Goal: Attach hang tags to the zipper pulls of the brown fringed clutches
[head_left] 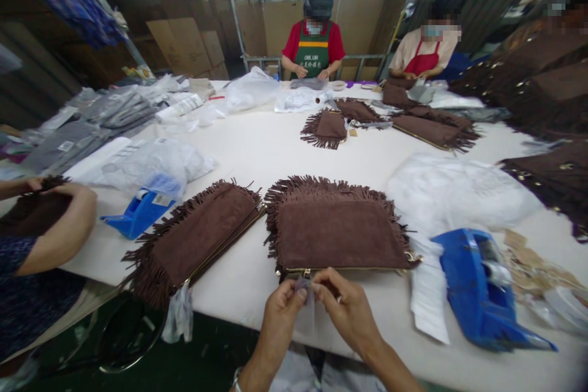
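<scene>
A brown fringed pouch (335, 236) lies flat in front of me, its zipped edge towards me and its fringe on the far side and left. Just below its zipper pull, my left hand (283, 306) pinches a small clear plastic bag (307, 312) between thumb and finger. My right hand (342, 303) has thumb and fingertips closed on the same bag, close to the left thumb. What the bag contains, if anything, I cannot make out. To the left a second fringed pouch (206, 233) lies at a slant, with a crumpled plastic piece (179, 315) hanging from its zipper end.
A blue tape dispenser (478, 294) stands at right beside white sheets (429, 294) and a heap of clear bags (450, 190). Another blue dispenser (140, 211) is at left, near a co-worker's arm (68, 226). More fringed pouches (333, 125) lie farther back; two co-workers sit across the table.
</scene>
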Available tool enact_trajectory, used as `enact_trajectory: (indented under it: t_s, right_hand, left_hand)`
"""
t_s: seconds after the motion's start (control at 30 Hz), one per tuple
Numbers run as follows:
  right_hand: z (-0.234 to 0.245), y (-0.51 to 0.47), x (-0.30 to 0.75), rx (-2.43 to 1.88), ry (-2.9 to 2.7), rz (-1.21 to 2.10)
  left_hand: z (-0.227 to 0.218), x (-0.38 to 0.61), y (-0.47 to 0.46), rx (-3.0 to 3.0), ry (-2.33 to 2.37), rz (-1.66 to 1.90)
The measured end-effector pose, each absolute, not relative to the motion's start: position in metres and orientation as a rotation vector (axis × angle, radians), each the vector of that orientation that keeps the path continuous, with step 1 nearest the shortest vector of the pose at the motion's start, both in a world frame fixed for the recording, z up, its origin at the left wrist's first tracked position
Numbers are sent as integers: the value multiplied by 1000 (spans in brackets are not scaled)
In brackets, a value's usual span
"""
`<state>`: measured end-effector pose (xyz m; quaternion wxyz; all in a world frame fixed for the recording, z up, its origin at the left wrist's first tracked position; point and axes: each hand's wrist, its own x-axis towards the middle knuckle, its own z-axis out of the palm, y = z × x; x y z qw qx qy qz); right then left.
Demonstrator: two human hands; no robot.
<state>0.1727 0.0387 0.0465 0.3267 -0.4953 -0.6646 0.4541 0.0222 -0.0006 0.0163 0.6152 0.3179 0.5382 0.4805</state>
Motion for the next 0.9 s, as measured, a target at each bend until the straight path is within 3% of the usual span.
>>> enact_trajectory:
  t_s: [0.27,0.53,0.9]
  right_hand:
    - [35,23,165,-1454,-1665,903]
    - [11,14,154,-1422,-1050,1435]
    - [6,15,149,-1431,-946,1347]
  left_hand:
    - [33,28,4,647,1257,1181]
    - [36,38,5,561,1258,1206]
    - [27,42,7,612,1326,1226]
